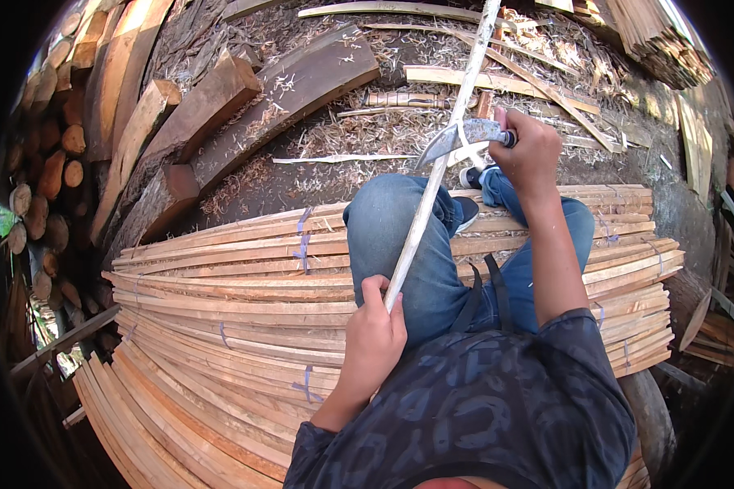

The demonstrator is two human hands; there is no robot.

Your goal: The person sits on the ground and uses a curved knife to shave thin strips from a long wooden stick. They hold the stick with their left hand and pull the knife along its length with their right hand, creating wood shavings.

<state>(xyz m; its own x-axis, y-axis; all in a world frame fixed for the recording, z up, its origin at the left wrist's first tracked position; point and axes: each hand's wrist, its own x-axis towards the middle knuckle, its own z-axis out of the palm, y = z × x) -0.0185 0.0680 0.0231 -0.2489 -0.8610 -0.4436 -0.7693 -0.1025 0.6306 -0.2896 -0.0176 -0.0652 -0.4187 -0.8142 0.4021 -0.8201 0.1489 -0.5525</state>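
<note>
A long, thin, pale wooden stick (420, 220) slants from my lap away to the upper right. My left hand (375, 330) is closed around its near end, beside my left thigh. In my right hand (530, 151) is a knife with a broad, curved blade (457, 138) and a dark handle, most of it hidden by the fingers. The blade lies across the stick, well beyond my knees, and seems to touch it. A light curl of wood shows beside the blade, against the stick.
Bundles of sawn wooden strips (245, 289), tied with purple bands, lie under and around my legs. Thick curved timbers (285, 94) rest at the left, near stacked logs (53, 175). Shavings (334, 130), loose slats (506, 81) and a banded wooden cylinder (405, 100) litter the ground.
</note>
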